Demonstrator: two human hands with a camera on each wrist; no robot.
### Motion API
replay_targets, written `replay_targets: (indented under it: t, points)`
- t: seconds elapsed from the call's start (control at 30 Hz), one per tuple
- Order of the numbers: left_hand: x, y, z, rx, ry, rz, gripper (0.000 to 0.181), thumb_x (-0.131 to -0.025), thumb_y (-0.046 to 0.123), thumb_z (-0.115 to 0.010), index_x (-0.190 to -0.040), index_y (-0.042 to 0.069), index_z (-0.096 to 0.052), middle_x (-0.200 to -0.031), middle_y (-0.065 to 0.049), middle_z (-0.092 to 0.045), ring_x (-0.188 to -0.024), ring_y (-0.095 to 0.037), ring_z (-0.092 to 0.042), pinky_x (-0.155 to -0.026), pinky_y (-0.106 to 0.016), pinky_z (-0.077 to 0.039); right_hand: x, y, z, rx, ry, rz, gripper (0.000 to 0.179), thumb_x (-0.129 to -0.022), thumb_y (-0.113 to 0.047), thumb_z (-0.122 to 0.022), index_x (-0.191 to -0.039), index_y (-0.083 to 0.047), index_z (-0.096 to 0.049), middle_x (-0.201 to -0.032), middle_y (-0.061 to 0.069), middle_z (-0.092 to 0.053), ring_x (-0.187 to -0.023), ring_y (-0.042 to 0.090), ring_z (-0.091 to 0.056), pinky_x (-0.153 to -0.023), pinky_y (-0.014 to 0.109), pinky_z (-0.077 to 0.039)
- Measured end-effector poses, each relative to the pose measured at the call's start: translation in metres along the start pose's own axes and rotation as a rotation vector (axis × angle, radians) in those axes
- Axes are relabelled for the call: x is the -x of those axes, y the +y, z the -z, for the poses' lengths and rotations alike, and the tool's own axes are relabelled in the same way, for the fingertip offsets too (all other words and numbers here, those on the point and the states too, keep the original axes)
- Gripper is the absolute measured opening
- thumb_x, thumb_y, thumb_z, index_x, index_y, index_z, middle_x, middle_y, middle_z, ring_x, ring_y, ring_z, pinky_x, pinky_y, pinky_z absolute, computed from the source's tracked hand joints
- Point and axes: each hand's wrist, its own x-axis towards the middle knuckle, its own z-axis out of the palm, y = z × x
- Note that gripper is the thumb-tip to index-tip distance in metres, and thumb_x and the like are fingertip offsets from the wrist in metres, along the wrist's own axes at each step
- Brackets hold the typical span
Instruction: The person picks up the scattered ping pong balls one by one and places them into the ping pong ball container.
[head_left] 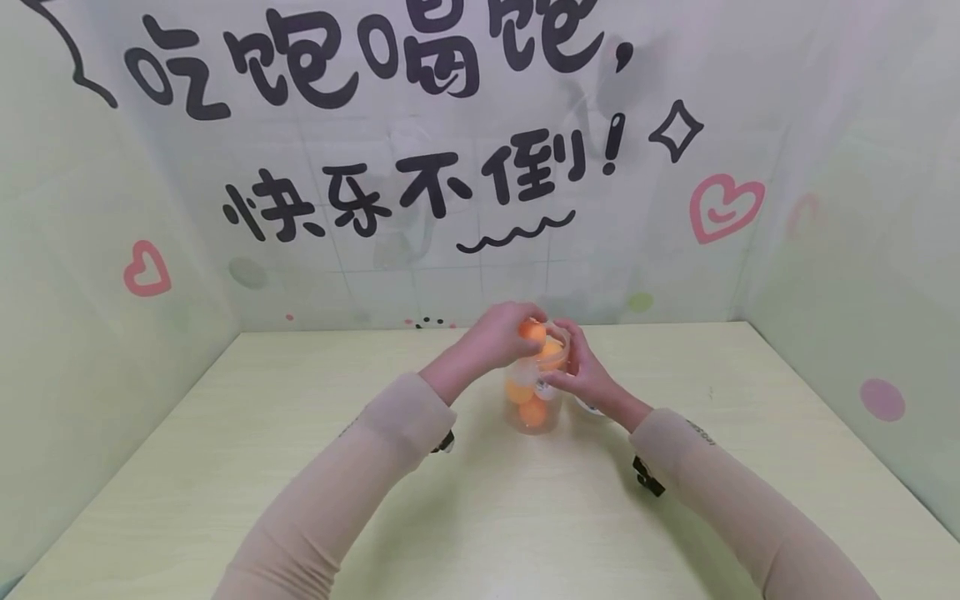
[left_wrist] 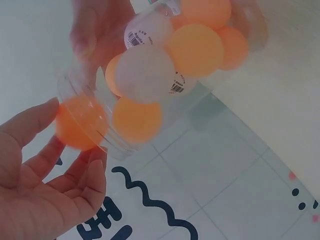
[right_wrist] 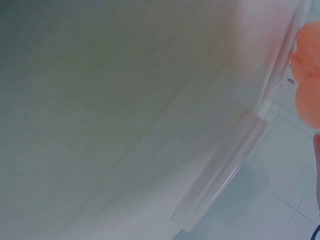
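A clear plastic jar (head_left: 513,418) stands on the table with orange and white ping-pong balls (left_wrist: 145,75) inside. My right hand (head_left: 592,379) grips the jar near its rim, thumb on the near side. At the mouth, my left hand (head_left: 497,335) holds one orange ping-pong ball (left_wrist: 82,122) between thumb and fingers. In the left wrist view that ball overlaps the clear rim, so I cannot tell how far inside it sits. The right wrist view catches orange balls at its right edge; my right hand's grip does not show there.
A round, pale lid-like piece (head_left: 590,407) lies on the table beside the jar, partly hidden by the right hand; its clear edge (right_wrist: 220,172) appears in the right wrist view. The light wooden table (head_left: 480,517) meets a printed white back wall (head_left: 420,292) close behind the jar.
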Motion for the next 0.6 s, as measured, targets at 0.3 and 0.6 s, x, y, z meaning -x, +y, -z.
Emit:
replay_targets:
  t: [0.3, 0.6]
  points:
    - [0.004, -0.002, 0.000, 0.012, -0.013, 0.017, 0.039, -0.085, 0.010, -0.063, -0.122, 0.007, -0.055, -0.125, -0.011, -0.055, -0.116, -0.027, -0.049, -0.095, -0.040, -0.042, 0.000, 0.003, 0.001, -0.031, -0.013, 0.071, 0.069, -0.083, 0.003, -0.057, -0.135, -0.005, -0.012, -0.145, 0.025, -0.020, -0.109, 0.003, -0.050, -0.087, 0.022, -0.046]
    - [0.036, -0.013, 0.003, -0.084, 0.192, -0.055, 0.046, -0.085, 0.018, -0.064, -0.129, 0.012, -0.050, -0.131, -0.010, -0.047, -0.120, -0.026, -0.045, -0.098, -0.043, -0.039, 0.001, -0.001, -0.001, -0.060, -0.010, 0.050, 0.069, -0.082, 0.001, -0.057, -0.135, -0.006, -0.013, -0.146, 0.023, -0.019, -0.107, 0.004, -0.051, -0.087, 0.021, -0.046]
